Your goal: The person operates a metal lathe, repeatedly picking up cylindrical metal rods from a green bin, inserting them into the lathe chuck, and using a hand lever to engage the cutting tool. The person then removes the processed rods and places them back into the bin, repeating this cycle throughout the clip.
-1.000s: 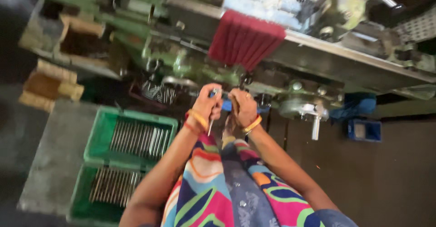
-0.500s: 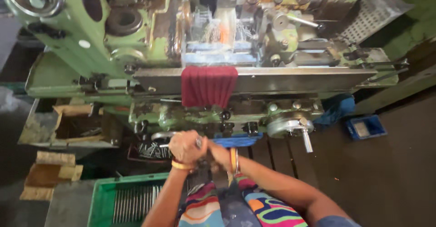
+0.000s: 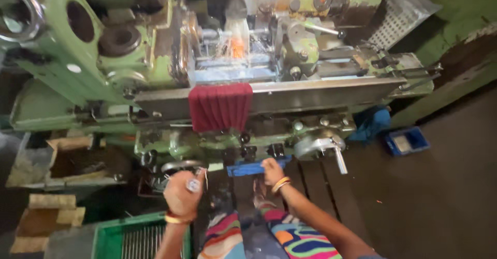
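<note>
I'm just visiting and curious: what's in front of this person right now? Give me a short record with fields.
Setting: a big green machine with sparks at its middle
Left hand: closed around a small shiny metal piece, near a round handwheel
Right hand: gripping a blue lever at the machine's front
Hanging on the machine: a dark red cloth
Lower left: a green crate holding metal rods
Right floor: a small blue tray

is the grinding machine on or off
On: orange sparks fly at the middle of the green grinding machine, above the red cloth.
</note>
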`<state>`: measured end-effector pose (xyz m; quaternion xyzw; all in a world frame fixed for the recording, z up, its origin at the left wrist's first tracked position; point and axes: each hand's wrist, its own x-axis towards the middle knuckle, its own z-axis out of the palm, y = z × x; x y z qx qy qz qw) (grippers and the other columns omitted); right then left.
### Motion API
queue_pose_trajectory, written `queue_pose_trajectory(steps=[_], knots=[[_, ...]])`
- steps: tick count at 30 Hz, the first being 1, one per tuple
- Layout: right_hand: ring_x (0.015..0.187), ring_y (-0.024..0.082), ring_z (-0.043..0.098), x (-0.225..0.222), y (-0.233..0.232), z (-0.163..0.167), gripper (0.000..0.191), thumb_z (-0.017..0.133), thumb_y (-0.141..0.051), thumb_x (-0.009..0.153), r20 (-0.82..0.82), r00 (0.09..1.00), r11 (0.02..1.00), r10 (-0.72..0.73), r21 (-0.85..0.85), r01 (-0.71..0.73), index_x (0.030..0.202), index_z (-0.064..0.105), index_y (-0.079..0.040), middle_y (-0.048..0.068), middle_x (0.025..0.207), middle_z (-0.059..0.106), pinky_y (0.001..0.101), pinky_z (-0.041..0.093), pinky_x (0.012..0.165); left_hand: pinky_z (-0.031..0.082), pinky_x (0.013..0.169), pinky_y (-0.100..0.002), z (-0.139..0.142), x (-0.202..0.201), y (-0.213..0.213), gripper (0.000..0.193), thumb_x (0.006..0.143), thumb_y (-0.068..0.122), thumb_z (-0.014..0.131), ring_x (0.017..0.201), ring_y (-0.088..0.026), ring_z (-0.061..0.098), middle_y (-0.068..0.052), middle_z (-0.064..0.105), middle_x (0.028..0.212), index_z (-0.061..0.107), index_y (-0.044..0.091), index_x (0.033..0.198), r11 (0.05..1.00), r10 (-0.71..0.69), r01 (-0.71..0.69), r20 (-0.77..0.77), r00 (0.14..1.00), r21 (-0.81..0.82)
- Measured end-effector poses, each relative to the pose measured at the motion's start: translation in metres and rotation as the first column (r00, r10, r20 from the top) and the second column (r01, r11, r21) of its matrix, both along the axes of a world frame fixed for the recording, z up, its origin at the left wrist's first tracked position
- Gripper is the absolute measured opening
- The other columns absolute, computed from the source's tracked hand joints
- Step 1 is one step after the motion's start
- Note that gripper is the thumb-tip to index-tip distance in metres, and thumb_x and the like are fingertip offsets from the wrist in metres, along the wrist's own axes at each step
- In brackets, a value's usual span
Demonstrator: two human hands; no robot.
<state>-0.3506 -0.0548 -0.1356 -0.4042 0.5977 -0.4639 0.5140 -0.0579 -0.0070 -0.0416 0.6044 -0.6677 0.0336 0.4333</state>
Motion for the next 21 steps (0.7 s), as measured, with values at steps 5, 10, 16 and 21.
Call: queue_pose_trajectory(steps=[5, 10, 16, 21], knots=[[0.118, 0.033, 0.068, -0.136, 0.067, -0.037, 0.051, 0.061, -0.048, 0.092, -0.751, 0.600, 0.944, 0.276, 0.329, -0.022, 0.129, 0.065, -0.012, 0.014, 0.124, 0.072, 0.0415, 0.053, 0.101, 0.045, 0.052, -0.040, -0.086, 0.068, 0.040, 0.048, 0.091, 0.042, 0.079, 0.051, -0.022, 0.055, -0.011, 0.061, 0.057, 0.066, 0.003, 0.066, 0.885, 0.383, -0.263, -0.278, 0.881, 0.385], [0.120, 0.038, 0.069, -0.237, 0.149, -0.088, 0.050, 0.063, -0.050, 0.093, -0.695, 0.627, 0.769, 0.353, 0.597, 0.229, 0.125, 0.072, -0.012, 0.018, 0.126, 0.075, 0.0445, 0.054, 0.102, 0.054, 0.058, -0.044, -0.145, 0.116, 0.111, 0.053, 0.097, 0.045, 0.082, 0.054, -0.027, 0.069, -0.019, 0.070, 0.065, 0.074, -0.004, 0.078, 0.581, 0.740, -0.583, -0.070, 0.669, 0.568], [0.124, 0.037, 0.062, -0.231, 0.168, -0.116, 0.049, 0.074, -0.041, 0.089, -0.452, 0.888, 0.844, 0.087, 0.506, 0.175, 0.124, 0.070, -0.007, 0.021, 0.130, 0.070, 0.0467, 0.047, 0.102, 0.056, 0.056, -0.042, -0.157, 0.139, 0.125, 0.048, 0.099, 0.037, 0.083, 0.062, -0.028, 0.070, -0.020, 0.070, 0.075, 0.070, -0.006, 0.080, 0.643, 0.747, -0.530, -0.302, 0.592, 0.553], [0.109, 0.031, 0.071, -0.163, 0.093, -0.063, 0.044, 0.065, -0.045, 0.092, -0.515, 0.836, 0.957, 0.188, 0.289, -0.037, 0.117, 0.073, -0.009, 0.015, 0.116, 0.077, 0.0412, 0.053, 0.095, 0.051, 0.060, -0.040, -0.145, 0.124, 0.114, 0.042, 0.099, 0.034, 0.082, 0.064, -0.022, 0.064, -0.015, 0.070, 0.072, 0.073, -0.004, 0.082, 0.790, 0.608, -0.551, -0.468, 0.642, 0.269]])
